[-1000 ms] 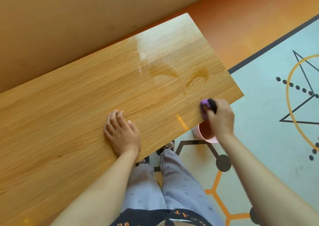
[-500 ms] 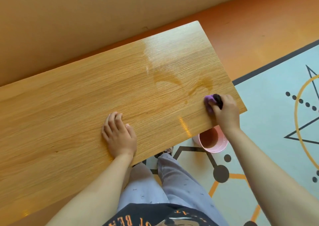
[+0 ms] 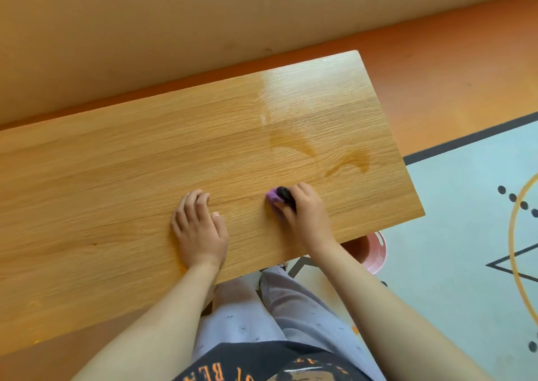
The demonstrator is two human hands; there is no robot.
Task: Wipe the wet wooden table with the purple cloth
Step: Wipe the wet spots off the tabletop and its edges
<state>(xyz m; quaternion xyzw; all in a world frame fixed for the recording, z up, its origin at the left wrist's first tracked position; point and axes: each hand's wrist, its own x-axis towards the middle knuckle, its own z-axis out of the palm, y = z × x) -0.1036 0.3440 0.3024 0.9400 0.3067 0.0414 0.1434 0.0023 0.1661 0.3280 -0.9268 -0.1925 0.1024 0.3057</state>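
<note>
— Why is your left hand point(image 3: 198, 229) flat on the wooden table point(image 3: 116, 182)?

— I spread it open, palm down, holding nothing, to brace myself while I lean over. My right hand point(image 3: 305, 214) is closed around the purple cloth point(image 3: 273, 197), bunched small and pressed onto the table just right of the left hand. Something dark sits against the cloth in my grip; I can't tell what it is.

— And the wet part?

— The darker wet streaks point(image 3: 334, 159) lie on the table beyond the cloth, toward the far right corner, so I judge most wiping remains.

— The pink tub point(image 3: 377, 252)?

— On the floor under the table's near right edge, probably for wringing.

— Any writing?

— Orange letters on my shirt point(image 3: 262, 366), cut off, unreadable.
</note>
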